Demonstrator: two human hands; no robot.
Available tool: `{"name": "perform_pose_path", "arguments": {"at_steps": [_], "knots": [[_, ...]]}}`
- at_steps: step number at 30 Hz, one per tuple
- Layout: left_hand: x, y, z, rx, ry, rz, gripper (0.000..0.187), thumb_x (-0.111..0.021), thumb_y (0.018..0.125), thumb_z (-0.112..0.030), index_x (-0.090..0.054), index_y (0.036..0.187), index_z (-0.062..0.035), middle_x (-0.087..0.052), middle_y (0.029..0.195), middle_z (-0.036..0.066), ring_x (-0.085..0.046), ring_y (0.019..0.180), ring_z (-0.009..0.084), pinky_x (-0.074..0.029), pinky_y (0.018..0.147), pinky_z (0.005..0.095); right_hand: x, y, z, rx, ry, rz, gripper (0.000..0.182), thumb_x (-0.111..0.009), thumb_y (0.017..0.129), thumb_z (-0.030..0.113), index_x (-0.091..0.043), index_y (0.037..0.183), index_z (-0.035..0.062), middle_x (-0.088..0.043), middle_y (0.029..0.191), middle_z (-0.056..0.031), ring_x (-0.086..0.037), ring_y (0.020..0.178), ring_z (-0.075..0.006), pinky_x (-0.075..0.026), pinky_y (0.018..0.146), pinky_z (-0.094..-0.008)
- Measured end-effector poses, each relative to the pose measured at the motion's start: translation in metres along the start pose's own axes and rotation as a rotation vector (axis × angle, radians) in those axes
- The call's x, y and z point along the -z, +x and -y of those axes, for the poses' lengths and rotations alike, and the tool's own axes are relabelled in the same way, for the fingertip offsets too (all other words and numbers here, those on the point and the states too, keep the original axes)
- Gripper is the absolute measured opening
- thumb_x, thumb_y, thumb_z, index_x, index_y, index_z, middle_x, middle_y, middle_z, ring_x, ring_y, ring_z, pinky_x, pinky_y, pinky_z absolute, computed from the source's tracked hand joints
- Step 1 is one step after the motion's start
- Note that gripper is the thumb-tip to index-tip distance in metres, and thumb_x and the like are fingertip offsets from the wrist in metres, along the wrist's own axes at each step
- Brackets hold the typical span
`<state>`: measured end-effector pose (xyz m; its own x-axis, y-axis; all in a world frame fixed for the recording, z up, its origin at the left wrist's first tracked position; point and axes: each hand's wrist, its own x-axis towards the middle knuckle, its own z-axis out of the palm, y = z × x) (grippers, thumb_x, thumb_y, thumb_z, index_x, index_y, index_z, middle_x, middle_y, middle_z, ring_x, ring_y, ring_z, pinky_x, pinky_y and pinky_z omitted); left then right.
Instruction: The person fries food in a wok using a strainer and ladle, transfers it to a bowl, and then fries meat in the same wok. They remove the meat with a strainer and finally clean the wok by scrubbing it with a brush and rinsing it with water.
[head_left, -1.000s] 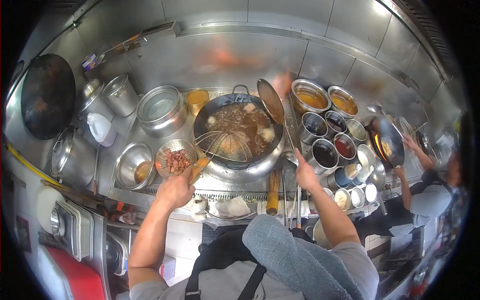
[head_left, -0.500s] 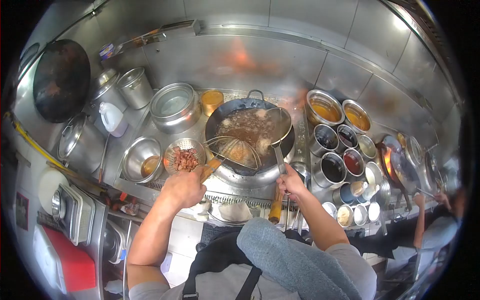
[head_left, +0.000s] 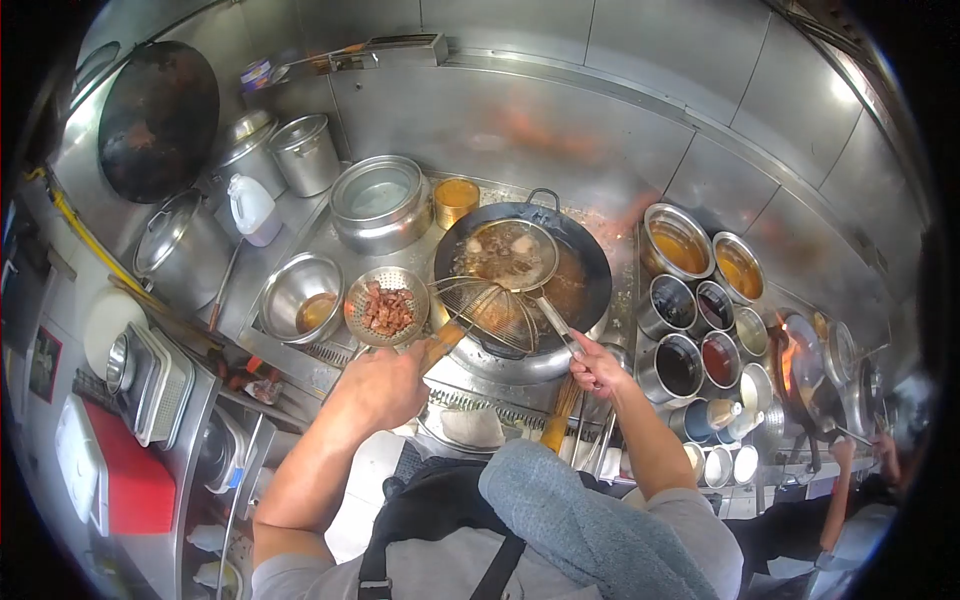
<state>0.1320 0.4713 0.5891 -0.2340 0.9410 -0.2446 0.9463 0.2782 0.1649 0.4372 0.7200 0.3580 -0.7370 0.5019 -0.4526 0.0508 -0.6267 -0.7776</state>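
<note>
My left hand (head_left: 384,386) is closed around the wooden handle of a wire strainer (head_left: 492,312), whose basket rests over the near side of a black wok (head_left: 590,262). My right hand (head_left: 598,366) grips the metal handle of a round fine-mesh skimmer (head_left: 507,254). The skimmer's head is inside the wok, over bubbling brown oil, with some pale pieces in it. Left of the wire strainer, a perforated ladle (head_left: 354,310) holds chopped reddish-brown meat (head_left: 387,309).
A steel bowl (head_left: 283,290), a large pot (head_left: 372,240) and an orange-filled tin (head_left: 456,204) stand left of the wok. Sauce containers (head_left: 672,370) crowd the right. Another person's forearm (head_left: 838,490) shows far right, near a second wok with flame.
The skimmer has moved left across the wok, and my right hand has moved with it. The view has shifted slightly. Pale pieces now show in the skimmer.
</note>
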Motion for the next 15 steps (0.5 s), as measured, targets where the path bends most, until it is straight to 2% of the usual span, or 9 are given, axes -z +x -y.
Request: {"name": "perform_pose_path", "arguments": {"at_steps": [9,12,15], "knots": [[-0.04,-0.021,0.025,-0.04,-0.142,-0.072,0.047,-0.056,0.086,-0.019,-0.05,0.131,-0.0059,-0.064,0.087,0.022,-0.065,0.085,0.0406,-0.052,0.077,0.0493,-0.029,-0.004,0.015,0.04,0.031,0.032,0.063,-0.048,0.101,0.015,-0.017,0.154,0.0302,-0.041,0.07,0.0008,-0.034,0.046,-0.0046,-0.029,0.037,-0.0192],[-0.082,-0.017,0.047,-0.044,-0.213,-0.08,0.049,-0.059,0.086,-0.02,-0.048,0.133,-0.0085,-0.064,0.092,0.023,-0.064,0.087,0.0411,-0.051,0.077,0.0496,-0.056,-0.012,0.037,0.06,-0.014,0.043,0.064,-0.05,0.1,0.015,-0.018,0.154,0.0298,-0.042,0.07,0.001,-0.035,0.045,-0.0047,-0.029,0.036,-0.0192],[-0.115,-0.007,0.061,-0.02,-0.296,-0.035,0.059,-0.058,0.088,-0.019,-0.039,0.144,-0.0116,-0.061,0.102,0.028,-0.064,0.092,0.0433,-0.051,0.082,0.0505,-0.097,-0.021,0.058,0.062,-0.26,0.022,0.064,-0.043,0.101,0.009,-0.016,0.155,0.0293,-0.042,0.067,0.0002,-0.033,0.045,-0.0069,-0.034,0.039,-0.0236]]}}
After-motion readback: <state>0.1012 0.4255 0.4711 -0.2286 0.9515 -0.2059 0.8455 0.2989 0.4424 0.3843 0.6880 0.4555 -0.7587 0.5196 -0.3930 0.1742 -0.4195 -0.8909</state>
